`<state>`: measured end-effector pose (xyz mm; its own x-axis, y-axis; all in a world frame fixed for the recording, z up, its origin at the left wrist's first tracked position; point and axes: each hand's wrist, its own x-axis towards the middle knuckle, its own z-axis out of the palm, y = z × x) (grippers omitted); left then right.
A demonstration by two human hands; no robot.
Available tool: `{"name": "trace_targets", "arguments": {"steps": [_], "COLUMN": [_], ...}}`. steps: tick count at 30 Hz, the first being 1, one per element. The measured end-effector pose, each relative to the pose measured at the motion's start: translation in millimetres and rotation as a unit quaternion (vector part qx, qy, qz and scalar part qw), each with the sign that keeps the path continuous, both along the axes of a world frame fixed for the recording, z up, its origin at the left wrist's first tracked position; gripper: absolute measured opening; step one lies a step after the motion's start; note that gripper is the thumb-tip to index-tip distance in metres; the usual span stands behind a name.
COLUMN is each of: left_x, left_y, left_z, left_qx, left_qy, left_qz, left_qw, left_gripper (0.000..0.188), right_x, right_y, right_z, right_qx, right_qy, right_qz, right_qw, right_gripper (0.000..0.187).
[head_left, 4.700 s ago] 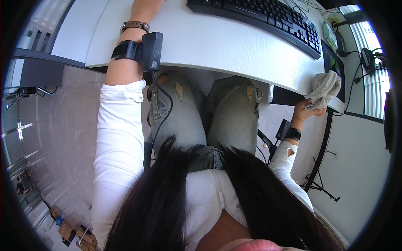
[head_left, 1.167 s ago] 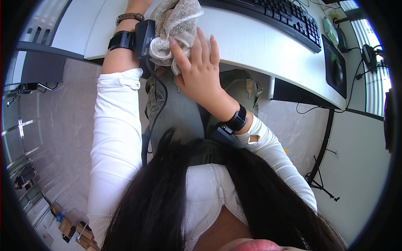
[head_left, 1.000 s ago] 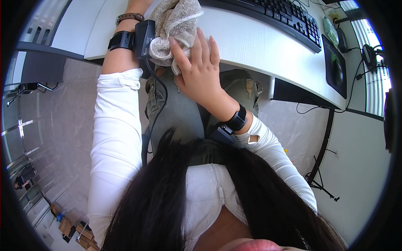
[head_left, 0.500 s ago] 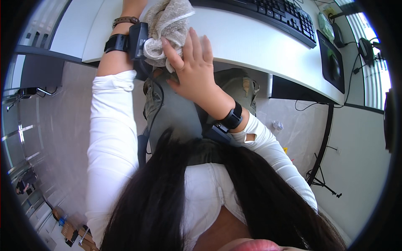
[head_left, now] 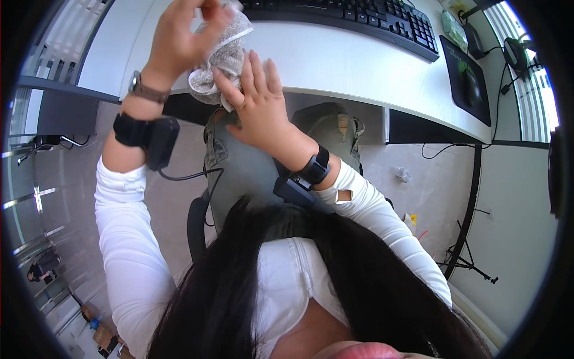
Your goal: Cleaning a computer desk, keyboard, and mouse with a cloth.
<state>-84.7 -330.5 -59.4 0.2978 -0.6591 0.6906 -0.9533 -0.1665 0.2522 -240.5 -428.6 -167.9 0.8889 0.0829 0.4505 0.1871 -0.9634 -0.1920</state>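
A crumpled grey-white cloth hangs between both hands above the near edge of the white desk. My left hand pinches the top of the cloth from above, fingers closed on it. My right hand presses flat against the cloth's lower right side, fingers spread and pointing up. Both wrists carry black bands with small black boxes. My knees in grey-green trousers sit just under the hands.
A black keyboard lies along the far part of the desk. At the right end lies a dark mouse pad with a mouse. Cables and a tripod stand on the floor to the right. A chair edge shows below my left arm.
Earlier my right hand held the cloth low at my right side. It brought the cloth up to the desk's left part, and my left hand has now lifted off the desk and gripped the cloth.
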Motion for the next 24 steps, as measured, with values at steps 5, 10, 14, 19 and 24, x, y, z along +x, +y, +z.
{"name": "trace_targets", "arguments": {"steps": [5, 10, 14, 19, 24], "left_x": [-36, -36, -40, -43, -28], "left_y": [-10, 11, 14, 20, 35], "left_z": [-12, -42, -58, -59, -60], "left_qx": [0.137, 0.142, 0.097, 0.062, 0.068], "left_qy": [-0.178, -0.095, -0.062, -0.072, -0.081], "left_qz": [-0.013, 0.065, 0.076, 0.075, 0.049], "left_qw": [0.974, 0.983, 0.990, 0.993, 0.993], "left_gripper": [0.034, 0.034, 0.031, 0.034, 0.033], "right_x": [2, -2, -3, 3, 7], "right_y": [-6, -9, -11, -10, -8], "right_z": [-8, -2, -6, -24, -30], "right_qx": [-0.005, -0.019, 0.003, 0.070, 0.100], "right_qy": [-0.001, -0.013, -0.050, -0.129, -0.171], "right_qz": [0.007, 0.022, 0.031, 0.039, 0.047], "right_qw": [1.000, 0.999, 0.998, 0.988, 0.979], "right_gripper": [0.090, 0.074, 0.059, 0.058, 0.067]}}
